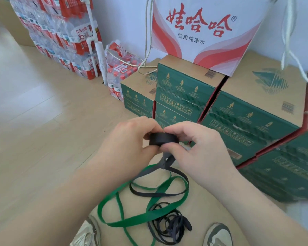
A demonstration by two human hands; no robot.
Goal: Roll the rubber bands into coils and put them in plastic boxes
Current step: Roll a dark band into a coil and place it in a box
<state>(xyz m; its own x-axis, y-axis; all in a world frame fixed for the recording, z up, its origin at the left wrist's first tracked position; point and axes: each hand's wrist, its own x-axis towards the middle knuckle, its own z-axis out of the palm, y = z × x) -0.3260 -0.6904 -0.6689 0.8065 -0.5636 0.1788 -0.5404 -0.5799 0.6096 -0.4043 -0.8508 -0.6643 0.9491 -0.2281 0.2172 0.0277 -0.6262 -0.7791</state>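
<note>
Rubber tangle [169,226]: thin dark bands heaped loose on the floor between two shoes [218,235]; soft, limp, and judged likely to snag if lifted as a bunch.
Green band [132,221]: a flat, wide, matte ribbon laid in open loops on the floor, touching the tangle; judged light and floppy, best taken at one end.
Black tail [160,190]: a flat strip hung slack from the coil down to the floor, crossed with the green band.
Coil [163,139]: a black, tight, puck-shaped roll held in the air between both hands; judged springy, expected to unwind if pressure is released.
Left hand [130,139]: the coil's left side is pinched between thumb and curled fingers.
Right hand [194,148]: the right side is pinched likewise, just above the tail.
Hold advised: the outer wrap is to be pinned by a thumb.
Cartons [247,125]: green printed cardboard, stiff, stacked beyond the hands.
Plastic boxes: none are seen.
</note>
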